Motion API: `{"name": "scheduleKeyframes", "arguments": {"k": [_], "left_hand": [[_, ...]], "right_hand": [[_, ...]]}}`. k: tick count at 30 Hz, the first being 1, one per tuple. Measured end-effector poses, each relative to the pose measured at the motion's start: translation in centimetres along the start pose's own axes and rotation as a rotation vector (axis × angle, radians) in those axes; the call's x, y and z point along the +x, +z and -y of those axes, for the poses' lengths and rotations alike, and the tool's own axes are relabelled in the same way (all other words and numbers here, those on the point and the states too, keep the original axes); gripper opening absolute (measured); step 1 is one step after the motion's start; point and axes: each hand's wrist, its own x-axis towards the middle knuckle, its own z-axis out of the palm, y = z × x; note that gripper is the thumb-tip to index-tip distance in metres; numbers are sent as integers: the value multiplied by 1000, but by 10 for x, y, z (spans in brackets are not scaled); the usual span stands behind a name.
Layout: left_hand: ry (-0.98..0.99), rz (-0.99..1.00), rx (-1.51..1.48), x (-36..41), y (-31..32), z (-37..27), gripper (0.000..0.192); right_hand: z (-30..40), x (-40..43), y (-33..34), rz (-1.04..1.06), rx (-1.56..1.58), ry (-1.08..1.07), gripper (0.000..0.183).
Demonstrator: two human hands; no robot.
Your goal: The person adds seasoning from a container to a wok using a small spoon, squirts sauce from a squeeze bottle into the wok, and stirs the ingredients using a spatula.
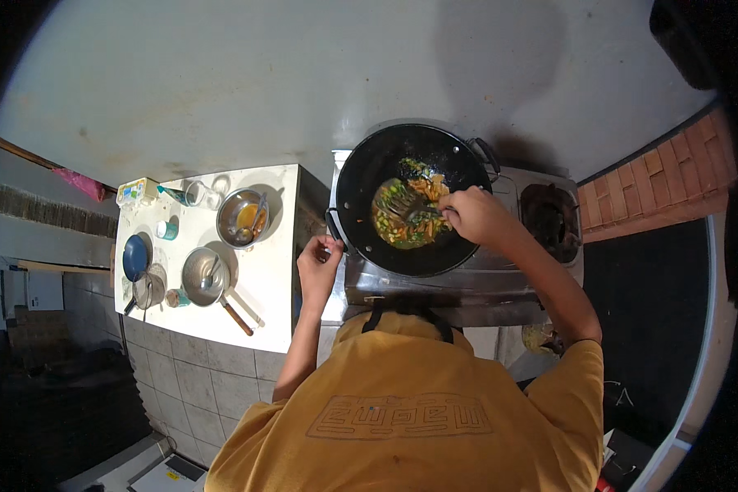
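A black two-handled wok (pixel 369 166) stands on the left part of a metal gas stove (pixel 498 283). Chopped green and orange food in liquid (pixel 406 237) lies in its bottom. My right hand (pixel 475 214) is closed on a slotted spatula (pixel 403 203), whose head rests in the food. At the wok's left side, my left hand (pixel 321 264) has its fingertips at the black side handle (pixel 335 226); whether it grips the handle or only touches it is not plain.
To the left, a white table (pixel 270 307) bears a metal bowl (pixel 221 224) with a ladle, a wooden-handled saucepan (pixel 190 270), a strainer (pixel 149 290), a blue dish (pixel 135 257) and jars. A second burner (pixel 548 222) is right of the wok, beneath the grey wall (pixel 283 80).
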Motion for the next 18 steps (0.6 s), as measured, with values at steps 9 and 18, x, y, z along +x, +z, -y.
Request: {"name": "scheduleKeyframes", "arguments": {"k": [9, 18], "left_hand": [[-3, -1, 45, 0, 1, 4, 14], [5, 9, 58, 0, 0, 0, 13]], "right_hand": [[25, -9, 23, -45, 7, -56, 19], [38, -37, 12, -58, -81, 98, 21]]}}
